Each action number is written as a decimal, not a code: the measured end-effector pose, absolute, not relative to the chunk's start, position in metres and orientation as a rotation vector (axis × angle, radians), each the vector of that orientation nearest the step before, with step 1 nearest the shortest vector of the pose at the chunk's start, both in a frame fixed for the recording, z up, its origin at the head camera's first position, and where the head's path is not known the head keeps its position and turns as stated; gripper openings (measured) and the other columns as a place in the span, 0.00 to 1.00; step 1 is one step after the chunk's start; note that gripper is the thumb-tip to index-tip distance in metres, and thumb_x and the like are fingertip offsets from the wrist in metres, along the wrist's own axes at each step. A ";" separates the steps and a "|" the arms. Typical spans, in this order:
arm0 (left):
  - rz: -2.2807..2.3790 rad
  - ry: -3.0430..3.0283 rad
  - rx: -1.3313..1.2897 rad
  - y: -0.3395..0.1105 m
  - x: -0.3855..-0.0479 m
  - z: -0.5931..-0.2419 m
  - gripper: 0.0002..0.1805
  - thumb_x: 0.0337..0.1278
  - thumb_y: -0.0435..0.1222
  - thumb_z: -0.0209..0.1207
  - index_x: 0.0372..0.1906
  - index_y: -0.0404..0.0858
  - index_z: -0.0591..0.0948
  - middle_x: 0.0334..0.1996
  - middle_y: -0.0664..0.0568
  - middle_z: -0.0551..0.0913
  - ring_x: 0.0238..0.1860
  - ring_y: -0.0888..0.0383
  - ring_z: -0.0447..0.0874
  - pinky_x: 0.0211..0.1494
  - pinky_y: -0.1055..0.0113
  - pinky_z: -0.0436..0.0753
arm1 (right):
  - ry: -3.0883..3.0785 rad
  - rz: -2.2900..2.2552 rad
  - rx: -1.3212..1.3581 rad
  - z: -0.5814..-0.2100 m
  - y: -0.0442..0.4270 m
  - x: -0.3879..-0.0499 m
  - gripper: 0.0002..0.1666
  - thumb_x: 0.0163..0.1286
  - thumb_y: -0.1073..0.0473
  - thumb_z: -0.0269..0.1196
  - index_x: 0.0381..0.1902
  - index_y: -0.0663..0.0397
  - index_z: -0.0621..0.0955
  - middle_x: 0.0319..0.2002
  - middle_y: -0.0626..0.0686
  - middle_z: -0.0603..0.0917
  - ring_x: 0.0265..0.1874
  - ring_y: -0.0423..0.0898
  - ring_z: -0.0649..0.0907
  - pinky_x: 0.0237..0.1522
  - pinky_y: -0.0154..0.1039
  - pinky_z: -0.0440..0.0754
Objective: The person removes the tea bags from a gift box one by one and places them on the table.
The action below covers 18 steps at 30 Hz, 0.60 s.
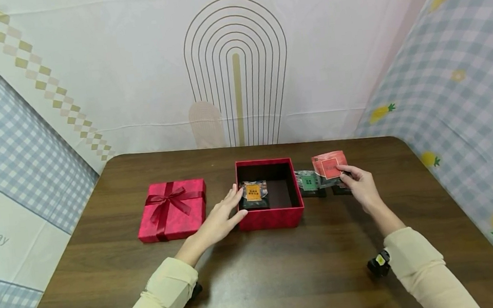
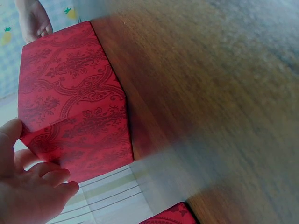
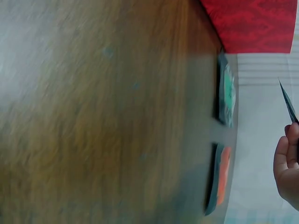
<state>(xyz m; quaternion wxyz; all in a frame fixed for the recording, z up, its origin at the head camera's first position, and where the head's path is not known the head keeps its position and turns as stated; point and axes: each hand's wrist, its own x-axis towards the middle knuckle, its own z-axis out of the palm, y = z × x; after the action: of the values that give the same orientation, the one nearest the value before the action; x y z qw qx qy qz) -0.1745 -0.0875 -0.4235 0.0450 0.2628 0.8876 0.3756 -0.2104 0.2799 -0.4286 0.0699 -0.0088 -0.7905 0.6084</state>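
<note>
The handling of the sachets is judged to be partway done. The lid (image 1: pixel 172 211) is off and set on the table (image 1: pixel 265 269), left of the box (image 1: pixel 271 219). One orange-labelled sachet (image 1: pixel 253 195) is contained at the box's left side; a red sachet (image 1: pixel 328 164) is pinched by the right hand (image 1: pixel 361 185), raised above the table. A green-labelled sachet (image 1: pixel 308 182) and another sachet (image 3: pixel 223 175) remain outside. The box's left wall is touched by the left hand (image 1: pixel 221 220), fingers extended, nothing clamped. Open room is provided in the box's right part, bounded by its upright right wall.
</note>
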 end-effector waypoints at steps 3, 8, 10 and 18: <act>1.144 2.711 0.802 -0.087 -0.175 -0.423 0.32 0.63 0.40 0.52 0.67 0.30 0.58 0.69 0.36 0.49 0.69 0.43 0.48 0.63 0.38 0.54 | -2.379 1.815 -0.060 -0.432 0.288 -0.209 0.21 0.67 0.69 0.53 0.56 0.76 0.70 0.33 0.36 0.78 0.29 0.28 0.79 0.34 0.25 0.79; 1.140 2.715 0.802 -0.087 -0.175 -0.424 0.32 0.62 0.40 0.52 0.67 0.30 0.58 0.69 0.36 0.50 0.69 0.43 0.48 0.63 0.39 0.54 | -2.387 1.785 -0.107 -0.436 0.303 -0.207 0.21 0.66 0.69 0.53 0.56 0.75 0.70 0.32 0.33 0.78 0.30 0.26 0.79 0.35 0.24 0.78; 1.137 2.717 0.801 -0.088 -0.176 -0.424 0.32 0.63 0.40 0.52 0.67 0.30 0.58 0.69 0.36 0.50 0.69 0.43 0.48 0.63 0.39 0.54 | -2.396 1.769 -0.125 -0.437 0.308 -0.206 0.21 0.66 0.69 0.54 0.56 0.75 0.70 0.32 0.32 0.78 0.29 0.26 0.78 0.34 0.23 0.78; 1.140 2.709 0.797 -0.087 -0.175 -0.424 0.32 0.63 0.40 0.52 0.67 0.30 0.58 0.69 0.37 0.48 0.69 0.44 0.47 0.63 0.39 0.54 | -2.455 1.629 -0.171 -0.441 0.328 -0.201 0.22 0.66 0.67 0.54 0.56 0.76 0.70 0.29 0.29 0.77 0.26 0.26 0.77 0.31 0.24 0.78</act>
<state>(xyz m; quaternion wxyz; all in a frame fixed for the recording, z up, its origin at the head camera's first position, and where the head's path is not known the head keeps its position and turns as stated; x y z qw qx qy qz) -0.1754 -0.0874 -0.4245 0.0479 0.2615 0.8886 0.3738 -0.2014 0.3277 -0.4411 0.0952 -0.0576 -0.8281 0.5494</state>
